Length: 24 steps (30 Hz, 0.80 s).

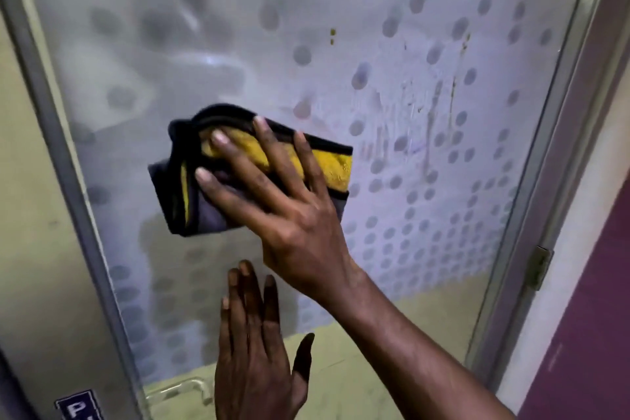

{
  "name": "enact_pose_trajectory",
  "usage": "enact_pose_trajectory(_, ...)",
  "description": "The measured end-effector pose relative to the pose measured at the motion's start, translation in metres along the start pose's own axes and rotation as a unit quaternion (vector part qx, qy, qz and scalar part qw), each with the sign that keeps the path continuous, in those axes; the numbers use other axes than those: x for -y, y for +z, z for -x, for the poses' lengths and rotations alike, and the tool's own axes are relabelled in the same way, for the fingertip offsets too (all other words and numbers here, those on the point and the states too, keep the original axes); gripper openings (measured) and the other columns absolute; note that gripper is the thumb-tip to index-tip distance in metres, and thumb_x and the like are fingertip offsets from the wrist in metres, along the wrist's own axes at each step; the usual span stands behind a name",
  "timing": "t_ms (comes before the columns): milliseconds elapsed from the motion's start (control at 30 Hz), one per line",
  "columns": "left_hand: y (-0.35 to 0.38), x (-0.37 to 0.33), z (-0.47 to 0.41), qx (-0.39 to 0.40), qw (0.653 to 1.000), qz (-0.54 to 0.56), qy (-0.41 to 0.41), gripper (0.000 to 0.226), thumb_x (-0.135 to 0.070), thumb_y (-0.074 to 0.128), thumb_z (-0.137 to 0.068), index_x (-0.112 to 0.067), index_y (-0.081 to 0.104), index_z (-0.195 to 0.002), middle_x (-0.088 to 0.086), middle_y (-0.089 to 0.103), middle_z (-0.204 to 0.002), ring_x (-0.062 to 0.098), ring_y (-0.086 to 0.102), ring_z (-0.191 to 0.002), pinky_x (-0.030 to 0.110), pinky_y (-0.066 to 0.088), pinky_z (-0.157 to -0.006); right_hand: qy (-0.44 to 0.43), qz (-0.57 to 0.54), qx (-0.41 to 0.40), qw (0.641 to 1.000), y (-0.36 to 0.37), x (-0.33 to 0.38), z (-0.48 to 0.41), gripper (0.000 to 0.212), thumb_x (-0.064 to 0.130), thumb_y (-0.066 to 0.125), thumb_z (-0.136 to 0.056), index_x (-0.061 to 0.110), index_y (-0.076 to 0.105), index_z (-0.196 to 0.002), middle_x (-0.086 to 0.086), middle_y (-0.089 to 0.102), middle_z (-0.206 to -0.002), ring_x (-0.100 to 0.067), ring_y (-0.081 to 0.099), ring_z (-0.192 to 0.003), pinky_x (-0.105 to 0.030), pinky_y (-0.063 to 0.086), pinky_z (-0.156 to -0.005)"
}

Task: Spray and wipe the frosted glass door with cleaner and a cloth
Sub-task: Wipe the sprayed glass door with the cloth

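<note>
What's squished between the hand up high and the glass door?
A folded yellow and dark cloth lies between the right hand and the frosted glass door, pressed flat there. The head view shows it.

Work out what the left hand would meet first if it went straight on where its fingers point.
Probably the right hand, at its lower edge where it presses the cloth to the glass door. The left hand points up toward it; depth is unclear.
</note>
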<state>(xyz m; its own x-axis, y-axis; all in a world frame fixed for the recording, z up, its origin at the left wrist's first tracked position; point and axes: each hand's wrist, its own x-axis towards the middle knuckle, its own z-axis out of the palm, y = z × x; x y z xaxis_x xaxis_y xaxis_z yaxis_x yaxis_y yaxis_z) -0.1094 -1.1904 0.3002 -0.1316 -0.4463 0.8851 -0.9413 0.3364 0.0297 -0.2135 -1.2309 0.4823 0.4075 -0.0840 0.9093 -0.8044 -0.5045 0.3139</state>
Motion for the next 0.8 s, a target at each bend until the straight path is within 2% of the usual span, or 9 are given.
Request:
enact_pose_trajectory(133,0.013,-0.016,-0.002,0.028,0.998,0.038,0.04,0.105,-0.054,0.067,-0.088,0.008,0.035,-0.167,0.029,0.014,-0.186,0.048,0.017,-0.173,0.052,0.017,-0.139,0.139,0.031,-0.047,0.989,-0.024,-0.038,0.038,0.075,-0.017,0.05,-0.094,0.02,0.058,-0.158,-0.012,0.045,-0.173,-0.041,0.027,-0.168,-0.07,0.027,-0.131)
enact_pose_trajectory(267,0.018,-0.016,-0.003,0.022,0.998,0.023,0.049,0.104,-0.057,0.065,-0.092,0.01,0.035,-0.165,0.03,0.013,-0.185,0.05,0.019,-0.171,0.053,0.018,-0.138,0.403,-0.038,-0.198,0.893,-0.038,-0.084,0.018,0.091,-0.013,0.049,-0.075,0.016,0.053,-0.161,-0.012,0.038,-0.177,-0.037,0.021,-0.171,-0.069,0.02,-0.135)
enact_pose_trajectory(333,0.019,-0.02,-0.003,0.014,0.999,0.032,0.034,0.104,-0.056,0.066,-0.092,0.01,0.034,-0.166,0.032,0.016,-0.184,0.05,0.018,-0.172,0.057,0.026,-0.136,0.389,-0.013,-0.198,0.9,-0.029,-0.081,0.016,0.089,-0.006,0.048,-0.078,0.017,0.049,-0.164,-0.013,0.035,-0.179,-0.038,0.018,-0.171,-0.068,0.018,-0.136)
enact_pose_trajectory(433,0.022,-0.034,-0.005,0.005,0.997,0.066,0.031,0.104,-0.054,0.071,-0.092,0.009,0.034,-0.167,0.033,0.021,-0.183,0.05,0.017,-0.173,0.06,0.033,-0.132,0.19,0.025,-0.081,0.978,-0.014,-0.067,0.063,0.083,-0.012,0.049,-0.088,0.019,0.047,-0.165,-0.016,0.035,-0.178,-0.044,0.019,-0.17,-0.071,0.022,-0.133)
enact_pose_trajectory(533,0.028,-0.047,-0.007,0.037,0.994,0.066,0.08,0.111,-0.054,0.082,-0.087,0.006,0.035,-0.169,0.03,0.022,-0.184,0.048,0.019,-0.173,0.054,0.027,-0.135,0.105,0.084,-0.014,0.991,-0.023,-0.084,0.12,0.073,-0.01,0.056,-0.097,0.02,0.05,-0.164,-0.016,0.041,-0.175,-0.046,0.029,-0.167,-0.071,0.032,-0.13)
enact_pose_trajectory(633,0.033,-0.053,-0.01,0.065,0.993,0.054,0.081,0.112,-0.06,0.077,-0.088,0.008,0.037,-0.168,0.03,0.021,-0.184,0.048,0.017,-0.173,0.05,0.018,-0.138,0.259,0.054,-0.081,0.961,-0.044,-0.12,0.133,0.076,-0.01,0.042,-0.088,0.015,0.054,-0.159,-0.02,0.041,-0.174,-0.045,0.03,-0.166,-0.071,0.031,-0.13)
enact_pose_trajectory(733,0.036,-0.055,-0.011,0.06,0.994,0.049,0.074,0.109,-0.063,0.065,-0.092,0.006,0.033,-0.17,0.028,0.018,-0.185,0.047,0.015,-0.174,0.049,0.014,-0.14,0.47,-0.046,-0.228,0.852,-0.055,-0.149,0.095,0.085,-0.008,0.043,-0.083,0.024,0.05,-0.162,-0.01,0.04,-0.176,-0.034,0.025,-0.17,-0.067,0.024,-0.136)
enact_pose_trajectory(767,0.037,-0.057,-0.01,0.054,0.995,0.051,0.067,0.108,-0.062,0.065,-0.093,0.006,0.032,-0.171,0.028,0.017,-0.185,0.048,0.015,-0.174,0.05,0.014,-0.141,0.49,-0.058,-0.245,0.835,-0.053,-0.151,0.081,0.083,-0.003,0.043,-0.085,0.024,0.049,-0.163,-0.008,0.038,-0.178,-0.033,0.021,-0.171,-0.066,0.021,-0.137)
enact_pose_trajectory(800,0.038,-0.062,-0.009,0.043,0.996,0.058,0.06,0.109,-0.061,0.067,-0.093,0.006,0.031,-0.171,0.029,0.017,-0.185,0.048,0.015,-0.174,0.05,0.015,-0.141,0.476,-0.051,-0.238,0.845,-0.05,-0.147,0.072,0.082,0.001,0.042,-0.085,0.022,0.048,-0.164,-0.008,0.036,-0.179,-0.033,0.018,-0.172,-0.065,0.017,-0.138)
